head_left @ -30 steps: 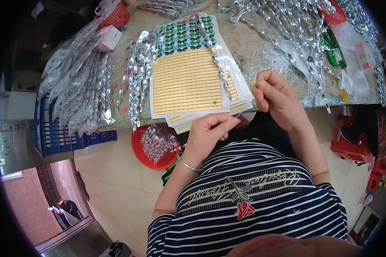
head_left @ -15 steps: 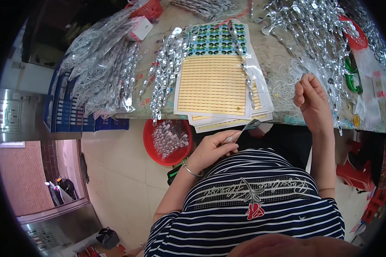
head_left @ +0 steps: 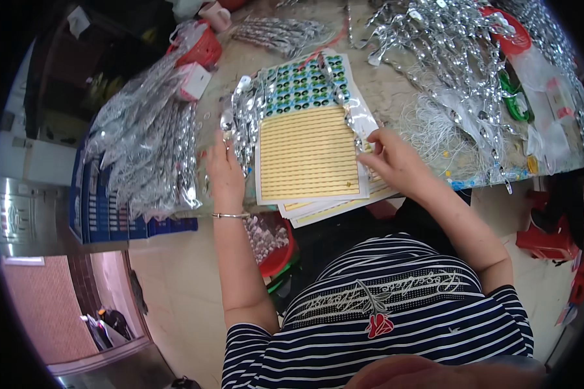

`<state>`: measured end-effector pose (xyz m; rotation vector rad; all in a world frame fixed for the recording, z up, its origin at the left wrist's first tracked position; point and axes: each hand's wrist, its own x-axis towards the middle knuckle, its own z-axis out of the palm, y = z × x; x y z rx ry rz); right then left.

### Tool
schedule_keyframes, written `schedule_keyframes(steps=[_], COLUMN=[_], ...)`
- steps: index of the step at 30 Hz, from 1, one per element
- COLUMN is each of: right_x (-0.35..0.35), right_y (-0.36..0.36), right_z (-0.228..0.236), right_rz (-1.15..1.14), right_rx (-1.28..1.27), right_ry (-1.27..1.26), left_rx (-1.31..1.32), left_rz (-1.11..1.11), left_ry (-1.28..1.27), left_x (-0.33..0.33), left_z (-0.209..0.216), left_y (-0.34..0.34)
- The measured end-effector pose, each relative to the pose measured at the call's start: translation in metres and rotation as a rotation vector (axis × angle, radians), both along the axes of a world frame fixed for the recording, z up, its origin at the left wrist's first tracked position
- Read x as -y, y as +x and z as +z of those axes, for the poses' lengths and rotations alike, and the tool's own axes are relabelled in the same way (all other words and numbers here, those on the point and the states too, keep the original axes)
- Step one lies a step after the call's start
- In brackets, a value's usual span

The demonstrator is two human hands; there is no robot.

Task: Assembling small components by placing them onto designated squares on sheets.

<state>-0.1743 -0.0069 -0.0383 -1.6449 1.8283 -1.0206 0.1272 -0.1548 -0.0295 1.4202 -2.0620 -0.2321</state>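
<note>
A stack of sticker sheets (head_left: 308,152) lies at the table's front edge, the top one yellow with rows of green and blue eye-like shapes along its far end. A silver spiral strand (head_left: 348,117) hangs down over its right side. My right hand (head_left: 399,165) is at the strand's near end, thumb and forefinger apart. To the left of the sheets, my left hand (head_left: 227,175) has its fingers stretched forward beside a bunch of silver strands (head_left: 245,120). Whether its fingertips touch the strands I cannot tell.
Bagged silver strands (head_left: 143,142) overlie a blue crate at the left. More strands (head_left: 448,58) and tangled white string (head_left: 428,126) spread at the right. A red basket (head_left: 207,47) and white box (head_left: 193,81) stand far left; a red basin (head_left: 279,253) is below the edge.
My left hand has moved from my lap up onto the table, and the silver piece it held no longer shows in it. My right hand has come left and down to the sheets, its pinch opened.
</note>
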Motion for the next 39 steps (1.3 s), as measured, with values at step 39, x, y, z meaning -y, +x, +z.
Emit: schedule_keyframes(steps=[39], right_x=[-0.017], right_y=[-0.074], right_z=[-0.018], right_rz=[-0.151], right_rx=[-0.046], right_ry=[-0.067], left_rx=[-0.822], left_rz=[-0.372], left_ry=[0.897], left_x=[-0.113], left_z=[0.004], left_y=[-0.116])
